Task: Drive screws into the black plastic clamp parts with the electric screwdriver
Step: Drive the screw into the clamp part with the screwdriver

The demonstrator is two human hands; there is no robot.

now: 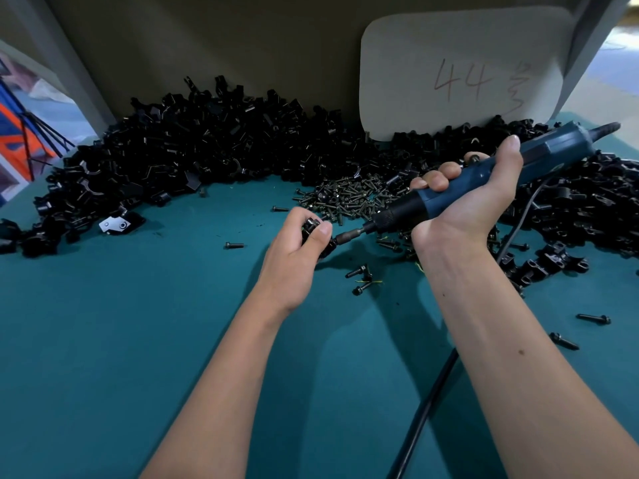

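Note:
My left hand (297, 247) grips a black plastic clamp part (313, 225) just above the green table, mostly hidden by my fingers. My right hand (473, 198) holds the blue electric screwdriver (484, 171) slanted down to the left. Its bit (349, 235) meets the right side of the clamp at a screw. A heap of dark screws (349, 195) lies just behind the hands.
A large pile of black clamp parts (193, 150) curves along the back and down the right side (570, 209). Loose screws (361, 278) dot the green table (138, 323). A card marked 44 (463, 77) leans at the back. The tool's black cable (425, 409) runs toward me.

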